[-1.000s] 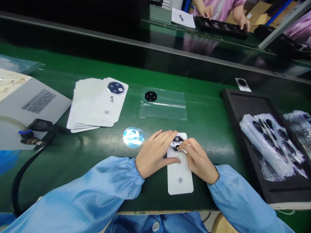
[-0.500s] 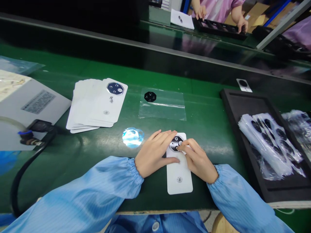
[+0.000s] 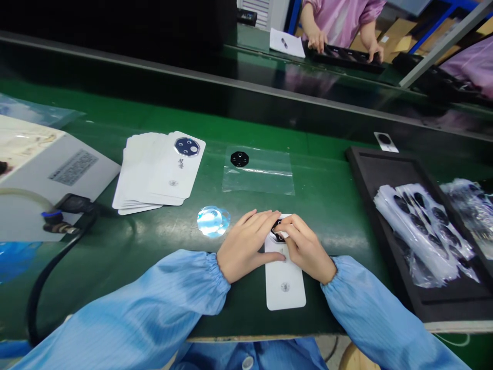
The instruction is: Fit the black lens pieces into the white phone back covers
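Note:
A white phone back cover (image 3: 285, 298) lies flat near the table's front edge, with a black camera plate (image 3: 279, 238) at its far end. My left hand (image 3: 244, 246), fingers stretched flat and thumb apart, rests on the cover's left side against the plate. Over the plate my right hand (image 3: 306, 249) is pinched, its fingertips touching the surface; whatever lies between them is too small to make out. Both hands partly hide the plate. Left of them sits a small pile of shiny blue-clear films (image 3: 213, 222).
A fanned stack of white covers (image 3: 150, 167) lies at the left, by a white box (image 3: 82, 169) with a black cable. Behind my hands is a clear bag (image 3: 265, 174) with a black octagonal plate (image 3: 239, 159). On the right, a black tray (image 3: 370, 172) holds bagged plates. A co-worker's hands (image 3: 318, 41) show beyond.
My right hand has shifted left and away from me across the camera plate, covering more of it. My left hand stays on the cover. The view has moved slightly.

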`<action>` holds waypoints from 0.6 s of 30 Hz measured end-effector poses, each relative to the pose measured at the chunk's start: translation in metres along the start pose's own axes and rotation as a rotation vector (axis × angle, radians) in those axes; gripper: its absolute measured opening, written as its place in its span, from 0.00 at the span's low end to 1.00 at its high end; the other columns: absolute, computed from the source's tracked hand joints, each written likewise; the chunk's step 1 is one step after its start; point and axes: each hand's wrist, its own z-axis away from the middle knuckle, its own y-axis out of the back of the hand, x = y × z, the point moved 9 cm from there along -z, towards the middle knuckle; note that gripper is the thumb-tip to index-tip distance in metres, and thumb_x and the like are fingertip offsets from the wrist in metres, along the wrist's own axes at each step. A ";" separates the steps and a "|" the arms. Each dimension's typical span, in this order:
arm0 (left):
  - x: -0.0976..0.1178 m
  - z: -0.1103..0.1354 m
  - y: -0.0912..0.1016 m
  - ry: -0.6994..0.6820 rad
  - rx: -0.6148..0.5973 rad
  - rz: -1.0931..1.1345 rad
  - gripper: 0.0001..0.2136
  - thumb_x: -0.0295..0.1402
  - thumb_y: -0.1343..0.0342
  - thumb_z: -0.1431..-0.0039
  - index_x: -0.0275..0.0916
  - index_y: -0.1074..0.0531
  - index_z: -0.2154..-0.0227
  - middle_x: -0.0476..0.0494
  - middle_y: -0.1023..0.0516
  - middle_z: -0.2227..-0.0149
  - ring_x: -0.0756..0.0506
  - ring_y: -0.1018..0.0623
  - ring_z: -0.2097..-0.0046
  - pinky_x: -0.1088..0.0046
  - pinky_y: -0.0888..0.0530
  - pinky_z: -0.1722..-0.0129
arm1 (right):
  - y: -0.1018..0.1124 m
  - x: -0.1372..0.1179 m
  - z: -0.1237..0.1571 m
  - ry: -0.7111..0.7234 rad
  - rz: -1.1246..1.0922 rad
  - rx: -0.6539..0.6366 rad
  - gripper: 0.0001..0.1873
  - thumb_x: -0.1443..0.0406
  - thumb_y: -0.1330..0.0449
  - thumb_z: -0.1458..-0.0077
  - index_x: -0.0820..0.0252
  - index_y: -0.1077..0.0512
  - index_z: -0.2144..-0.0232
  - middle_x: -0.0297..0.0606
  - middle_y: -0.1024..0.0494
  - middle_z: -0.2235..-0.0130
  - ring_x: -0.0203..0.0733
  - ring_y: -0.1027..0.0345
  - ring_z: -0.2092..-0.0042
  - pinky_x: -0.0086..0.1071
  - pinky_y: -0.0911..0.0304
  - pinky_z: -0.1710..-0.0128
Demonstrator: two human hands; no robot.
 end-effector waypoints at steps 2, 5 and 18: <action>0.000 0.000 0.000 -0.003 0.001 0.000 0.40 0.51 0.39 0.48 0.35 0.46 0.39 0.38 0.31 0.41 0.41 0.33 0.38 0.57 0.40 0.37 | -0.003 -0.001 -0.001 0.016 0.070 -0.004 0.15 0.79 0.53 0.42 0.60 0.33 0.60 0.42 0.33 0.61 0.44 0.36 0.58 0.38 0.36 0.59; 0.001 0.001 -0.001 -0.007 0.004 -0.008 0.39 0.51 0.40 0.47 0.35 0.46 0.39 0.38 0.31 0.40 0.41 0.33 0.38 0.57 0.40 0.37 | -0.004 -0.003 0.000 0.039 0.128 -0.014 0.15 0.79 0.53 0.43 0.61 0.33 0.60 0.44 0.32 0.61 0.45 0.36 0.59 0.39 0.35 0.60; -0.002 0.002 -0.006 -0.032 0.002 -0.009 0.41 0.56 0.44 0.47 0.37 0.48 0.37 0.33 0.32 0.39 0.38 0.33 0.38 0.53 0.40 0.37 | 0.013 0.009 -0.005 -0.054 -0.166 0.114 0.11 0.72 0.50 0.38 0.58 0.28 0.64 0.39 0.29 0.63 0.40 0.33 0.60 0.35 0.35 0.60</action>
